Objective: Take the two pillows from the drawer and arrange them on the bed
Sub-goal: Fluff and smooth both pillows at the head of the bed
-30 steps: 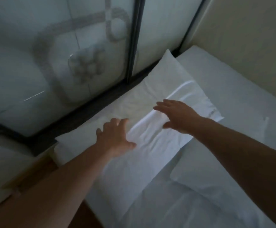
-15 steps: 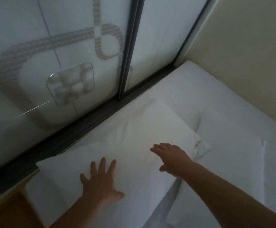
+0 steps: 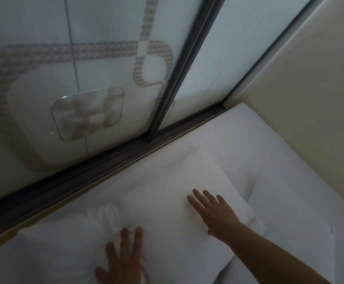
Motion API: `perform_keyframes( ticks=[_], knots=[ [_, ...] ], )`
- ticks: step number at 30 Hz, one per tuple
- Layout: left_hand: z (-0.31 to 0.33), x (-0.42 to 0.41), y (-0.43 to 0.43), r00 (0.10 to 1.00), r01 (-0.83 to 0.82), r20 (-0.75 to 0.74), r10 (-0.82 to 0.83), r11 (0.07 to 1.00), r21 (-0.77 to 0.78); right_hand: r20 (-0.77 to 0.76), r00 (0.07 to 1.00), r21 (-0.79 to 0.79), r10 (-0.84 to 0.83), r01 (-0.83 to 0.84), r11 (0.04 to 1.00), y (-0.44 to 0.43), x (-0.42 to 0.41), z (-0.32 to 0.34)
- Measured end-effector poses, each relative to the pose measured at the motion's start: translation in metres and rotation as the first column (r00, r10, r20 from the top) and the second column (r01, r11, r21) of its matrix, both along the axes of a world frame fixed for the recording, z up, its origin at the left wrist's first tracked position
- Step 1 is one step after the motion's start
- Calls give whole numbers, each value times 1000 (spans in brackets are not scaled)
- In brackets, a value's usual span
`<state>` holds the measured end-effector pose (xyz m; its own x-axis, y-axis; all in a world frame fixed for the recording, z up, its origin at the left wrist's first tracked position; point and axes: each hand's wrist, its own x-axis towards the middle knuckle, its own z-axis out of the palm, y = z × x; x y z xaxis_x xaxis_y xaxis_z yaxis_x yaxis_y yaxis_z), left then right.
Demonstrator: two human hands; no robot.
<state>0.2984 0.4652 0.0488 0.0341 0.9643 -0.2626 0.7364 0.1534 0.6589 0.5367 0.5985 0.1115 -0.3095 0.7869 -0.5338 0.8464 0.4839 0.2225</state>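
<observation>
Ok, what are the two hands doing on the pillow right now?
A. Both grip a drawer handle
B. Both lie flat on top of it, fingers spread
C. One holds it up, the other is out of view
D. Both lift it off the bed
B: the left hand and right hand lie open, palms down, on the pillow, which rests on the bed beside the glass door.
</observation>
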Motion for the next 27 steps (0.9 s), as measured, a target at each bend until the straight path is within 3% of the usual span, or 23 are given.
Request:
perform_keyframes(
  ticks=[1, 4, 6, 7, 10, 13, 18, 21, 27],
  knots=[
    [-1, 2, -1, 998, -26, -50, 27, 999, 22, 11, 1000, -11, -2, 2, 1000, 12, 5, -2],
    [-10, 9, 0, 987, 97, -110, -121, 975, -199, 16, 997, -93, 78, -76, 993, 44, 13, -25],
    [-28, 9, 19, 937, -52, -348, -8, 985, -164, -40, 989, -133, 140, -144, 981, 53, 11, -49],
    [-36, 11, 20, 923, -79, -384, -9, 974, -213, -86, 977, -98, 196, -204, 974, 54, 14, -64],
    [-31, 15, 29, 941, -123, -332, 70, 982, -142, -278, 889, 137, 364, -338, 931, 56, 27, -97],
    [-12, 23, 25, 914, -293, -285, 288, 956, 26, -358, 835, 254, 417, -343, 905, 54, 43, -101],
    [44, 31, 34, 846, -444, -319, 427, 896, 20, -503, 823, 253, 262, -150, 956, 76, 66, -52],
    [87, 54, 63, 868, -397, -272, 416, 909, 126, -497, 854, 210, 156, -56, 976, 111, 95, -5],
    [166, 152, 187, 960, -209, -109, 259, 917, 340, -429, 896, 379, 117, 60, 924, 230, 199, 102]
  ],
)
